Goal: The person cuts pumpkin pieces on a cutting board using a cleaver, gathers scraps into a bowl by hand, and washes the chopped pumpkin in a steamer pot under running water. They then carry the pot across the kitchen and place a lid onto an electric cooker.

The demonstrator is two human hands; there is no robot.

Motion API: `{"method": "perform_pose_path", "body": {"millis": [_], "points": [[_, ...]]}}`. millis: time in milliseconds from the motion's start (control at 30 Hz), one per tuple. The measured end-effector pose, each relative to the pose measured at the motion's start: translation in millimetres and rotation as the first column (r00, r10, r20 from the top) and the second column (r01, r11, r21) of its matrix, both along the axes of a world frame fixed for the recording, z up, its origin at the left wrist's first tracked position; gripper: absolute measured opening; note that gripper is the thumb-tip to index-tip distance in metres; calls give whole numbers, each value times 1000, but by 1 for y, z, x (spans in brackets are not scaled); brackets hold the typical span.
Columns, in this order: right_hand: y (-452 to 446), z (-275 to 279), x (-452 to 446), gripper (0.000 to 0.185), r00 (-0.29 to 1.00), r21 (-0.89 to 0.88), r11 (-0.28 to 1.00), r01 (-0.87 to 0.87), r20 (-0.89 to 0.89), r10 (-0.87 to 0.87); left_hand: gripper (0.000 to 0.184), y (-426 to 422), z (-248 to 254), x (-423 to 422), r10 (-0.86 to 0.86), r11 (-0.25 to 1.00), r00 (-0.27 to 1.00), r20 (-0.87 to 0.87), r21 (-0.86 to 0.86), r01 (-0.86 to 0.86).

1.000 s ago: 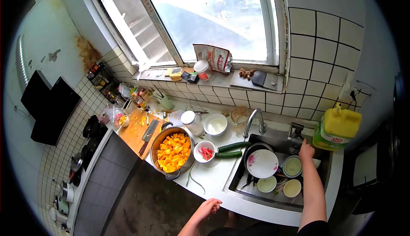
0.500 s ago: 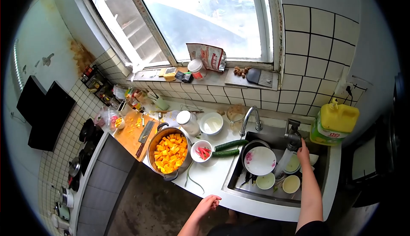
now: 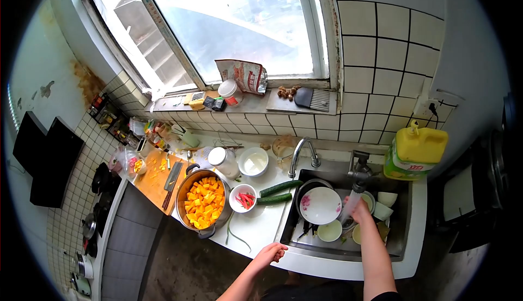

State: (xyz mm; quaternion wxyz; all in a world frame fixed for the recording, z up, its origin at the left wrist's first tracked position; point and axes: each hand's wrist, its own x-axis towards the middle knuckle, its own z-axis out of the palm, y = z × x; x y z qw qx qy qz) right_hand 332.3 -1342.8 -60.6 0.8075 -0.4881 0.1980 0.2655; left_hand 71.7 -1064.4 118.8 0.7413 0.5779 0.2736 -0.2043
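My right hand [image 3: 359, 210] is down in the sink [image 3: 397, 246], at the water stream [image 3: 350, 202] falling from the dark faucet [image 3: 359, 167]. Its fingers are partly hidden by the water, so I cannot see whether it holds anything. Around it lie a white flowered plate [image 3: 320, 205] resting on a pot, a pale bowl [image 3: 329, 230] and white cups [image 3: 383, 211]. My left hand [image 3: 271, 254] hovers by the counter's front edge, fingers curled in with nothing visible in them.
Left of the sink are two cucumbers [image 3: 275, 198], a bowl of red peppers [image 3: 243, 198] and a large pot [image 3: 227, 205] of orange chunks. A cleaver [image 3: 174, 177] lies on the cutting board [image 3: 152, 184]. A yellow jug [image 3: 417, 148] stands behind the sink's right corner.
My right hand has moved from the faucet down and left into the sink by the running water. My left hand stays curled near the counter edge. The view has shifted slightly.
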Motion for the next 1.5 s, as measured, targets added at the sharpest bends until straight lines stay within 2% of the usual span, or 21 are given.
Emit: {"method": "perform_pose_path", "body": {"millis": [100,267,300,333,367,400,500,667,833,900,1067,1100,1133,1200,1233,1300,1333,1400,1433,1467,1500], "points": [[8,18,6,45,996,241,970,-37,-74,56,26,-15,-3,21,-90,996,995,38,9,89],[20,34,11,24,925,386,892,236,-370,-84,29,-49,-31,72,-249,968,966,66,4,249],[22,36,9,18,982,228,968,104,-178,-63,29,-57,-39,83,-292,956,953,80,36,290],[16,41,7,15,966,333,933,141,-254,-55,30,-64,-45,95,-298,954,950,96,70,292],[5,45,-2,23,991,410,906,109,-112,-69,30,-72,-49,104,-307,949,946,102,99,298],[-6,46,-5,32,980,334,929,163,-160,-114,29,-78,-47,111,-302,951,949,85,89,295],[-44,30,7,41,973,-267,961,72,230,-9,28,-94,-46,131,-266,964,959,93,38,263],[-62,71,44,49,944,-664,743,79,290,160,27,-109,-55,138,-222,975,975,-13,-28,221],[-69,71,81,55,897,-871,489,37,245,368,28,-120,-81,146,-245,968,970,-7,57,245],[-76,56,97,55,952,-713,696,89,266,150,31,-126,-89,158,-235,972,971,-52,16,236],[-79,41,115,61,970,-729,684,-27,146,195,37,-145,-117,207,-118,958,984,-130,-276,79],[-76,27,111,64,982,-646,763,-14,135,132,34,-151,-126,216,-23,925,989,-145,-379,-34],[-72,14,104,62,977,-597,802,10,177,119,31,-159,-111,224,-106,980,994,6,-166,105],[-57,4,79,47,923,-493,862,121,375,85,21,-174,-186,251,17,955,989,149,-295,28],[-51,-3,67,37,882,-395,900,183,470,27,20,-181,-173,259,58,961,998,12,-272,-53],[-26,22,36,26,878,-237,930,282,454,-151,22,-199,-246,281,125,953,972,199,-298,-61],[-17,24,27,23,900,-94,950,296,359,-245,35,-212,-299,292,44,990,949,313,-143,2],[12,11,16,27,814,309,790,529,78,-575,32,-215,-187,284,269,727,958,101,-674,-133],[15,-10,20,29,838,196,854,482,181,-515,31,-215,-122,279,318,508,946,-65,-831,-228],[17,-33,23,34,854,72,894,442,272,-444,31,-212,-113,274,316,374,938,-140,-890,-259],[15,-22,23,39,892,-148,951,273,409,-193,30,-213,-123,264,299,288,940,-165,-923,-254]]}}
